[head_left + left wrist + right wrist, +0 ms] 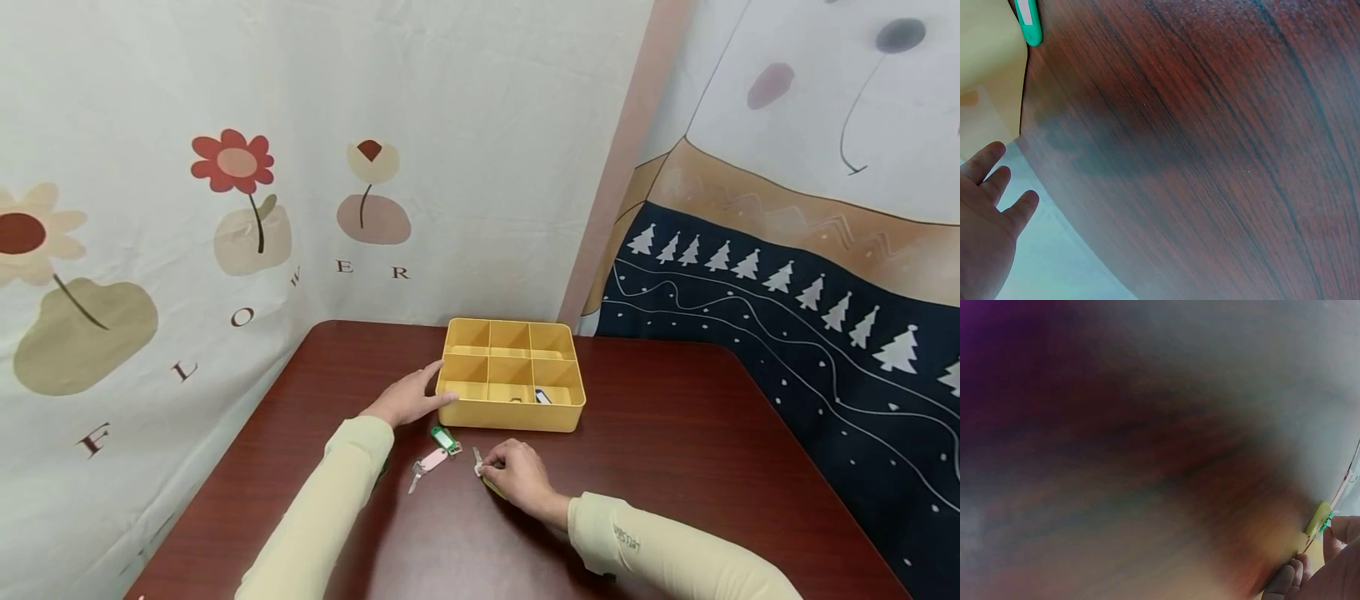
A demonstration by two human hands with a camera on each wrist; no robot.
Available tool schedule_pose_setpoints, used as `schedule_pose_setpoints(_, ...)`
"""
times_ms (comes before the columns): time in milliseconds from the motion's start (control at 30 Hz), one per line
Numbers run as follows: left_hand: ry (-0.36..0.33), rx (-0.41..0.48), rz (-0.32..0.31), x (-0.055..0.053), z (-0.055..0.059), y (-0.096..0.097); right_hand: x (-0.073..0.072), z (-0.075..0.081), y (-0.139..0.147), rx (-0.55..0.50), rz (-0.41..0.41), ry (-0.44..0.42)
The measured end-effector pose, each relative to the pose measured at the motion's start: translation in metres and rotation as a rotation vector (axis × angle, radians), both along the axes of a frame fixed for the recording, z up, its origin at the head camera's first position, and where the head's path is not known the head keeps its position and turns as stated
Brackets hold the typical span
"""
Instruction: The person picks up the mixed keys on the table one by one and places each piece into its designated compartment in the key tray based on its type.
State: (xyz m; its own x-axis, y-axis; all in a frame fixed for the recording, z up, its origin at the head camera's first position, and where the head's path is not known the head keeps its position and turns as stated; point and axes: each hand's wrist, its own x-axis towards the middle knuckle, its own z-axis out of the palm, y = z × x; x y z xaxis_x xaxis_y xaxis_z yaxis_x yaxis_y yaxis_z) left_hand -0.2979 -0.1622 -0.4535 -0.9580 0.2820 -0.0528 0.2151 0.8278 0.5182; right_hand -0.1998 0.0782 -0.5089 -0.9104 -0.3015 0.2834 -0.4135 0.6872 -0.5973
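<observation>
My left hand [408,397] rests at the left front corner of a yellow divided box [510,415], its fingers extended and the thumb along the front wall. In front of the box, my right hand [521,475] pinches a key [477,461] with a yellow tag [1318,517], low over the table. Between the hands lie a green key tag [444,439] and a pink key tag [433,460], the latter with a silver key pointing toward me. The left wrist view also catches the green tag [1030,28] beside the box.
A blue key tag [542,397] leans in the box's front right compartment. A small metal ring [516,400] shows in the front middle one. The dark wood table [660,467] ends at a printed curtain [480,167] behind the box.
</observation>
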Motion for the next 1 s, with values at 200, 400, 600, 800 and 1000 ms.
schedule_pose_setpoints(200,0.001,-0.002,-0.002,0.0,0.0,0.001,0.0,0.003,0.002,-0.03,0.007,-0.006)
schedule_pose_setpoints(400,0.001,-0.005,-0.002,-0.001,0.0,0.001,-0.002,0.011,0.007,-0.091,0.011,-0.012)
schedule_pose_setpoints(600,-0.007,-0.002,0.002,-0.001,0.0,0.0,-0.007,0.024,0.01,-0.127,-0.011,-0.016)
schedule_pose_setpoints(800,-0.003,-0.006,0.002,-0.001,-0.001,0.0,-0.012,0.035,0.012,-0.172,-0.016,-0.017)
schedule_pose_setpoints(1000,-0.008,-0.014,0.011,-0.004,-0.003,0.0,-0.02,0.05,0.012,-0.248,0.012,-0.041)
